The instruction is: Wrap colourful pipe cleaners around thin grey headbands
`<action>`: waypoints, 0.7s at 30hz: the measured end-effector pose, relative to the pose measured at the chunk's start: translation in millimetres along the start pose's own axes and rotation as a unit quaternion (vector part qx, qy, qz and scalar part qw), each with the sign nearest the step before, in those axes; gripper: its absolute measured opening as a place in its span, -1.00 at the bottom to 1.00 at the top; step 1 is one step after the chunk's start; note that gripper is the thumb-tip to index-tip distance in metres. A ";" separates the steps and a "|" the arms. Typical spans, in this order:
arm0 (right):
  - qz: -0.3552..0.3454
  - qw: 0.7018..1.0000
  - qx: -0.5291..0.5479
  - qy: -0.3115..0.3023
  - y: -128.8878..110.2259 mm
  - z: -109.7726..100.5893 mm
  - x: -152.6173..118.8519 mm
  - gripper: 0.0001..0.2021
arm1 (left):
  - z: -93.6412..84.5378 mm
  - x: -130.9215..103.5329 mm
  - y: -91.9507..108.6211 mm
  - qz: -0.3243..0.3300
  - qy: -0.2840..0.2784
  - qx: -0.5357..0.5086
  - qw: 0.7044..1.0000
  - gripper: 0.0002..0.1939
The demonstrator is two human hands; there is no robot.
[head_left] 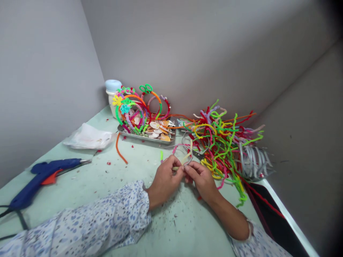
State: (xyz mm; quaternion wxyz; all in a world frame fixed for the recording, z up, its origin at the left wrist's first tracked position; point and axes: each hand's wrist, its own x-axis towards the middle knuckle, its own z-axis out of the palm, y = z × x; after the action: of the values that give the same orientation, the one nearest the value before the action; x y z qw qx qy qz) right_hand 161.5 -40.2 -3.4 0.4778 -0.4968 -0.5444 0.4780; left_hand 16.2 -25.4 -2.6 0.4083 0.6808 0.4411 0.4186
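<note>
Both my hands meet over the table's middle, fingertips pinched close together. A pale yellow pipe cleaner [187, 156] sticks up from between them, its short greenish end showing at my left thumb. My left hand [166, 176] is closed on this pipe cleaner. Beside it, my right hand [202, 180] pinches the end of a thin grey hoop [191, 159], which curves up behind the fingers. Just where pipe cleaner and hoop touch is hidden by the fingertips. Behind the hands lies a dark-handled tool [198, 155], partly covered by pipe cleaners.
A tangled heap of coloured pipe cleaners [222, 134] fills the right side, by a bag of grey hoops [255, 160]. Decorated headbands [134, 110] stand in a metal tray [144, 139]. Leftward are a blue glue gun [50, 175], a white packet [89, 137] and a lidded jar [112, 94].
</note>
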 end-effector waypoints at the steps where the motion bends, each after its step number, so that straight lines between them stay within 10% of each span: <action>1: 0.000 1.000 0.002 0.000 0.5 -0.2 0.3 -0.75 | 0.2 0.2 -0.3 0.001 0.000 0.003 1.000 -0.92; 21: 0.019 0.999 0.040 0.002 12.7 -4.8 3.0 -0.72 | 1.8 1.0 -1.2 0.002 -0.013 -0.004 1.000 -0.89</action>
State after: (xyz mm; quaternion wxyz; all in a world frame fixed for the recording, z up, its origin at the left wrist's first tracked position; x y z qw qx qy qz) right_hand 167.2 -36.4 -15.5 0.4894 -0.4888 -0.5142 0.5071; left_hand 17.8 -24.5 -4.1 0.4159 0.6853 0.4328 0.4125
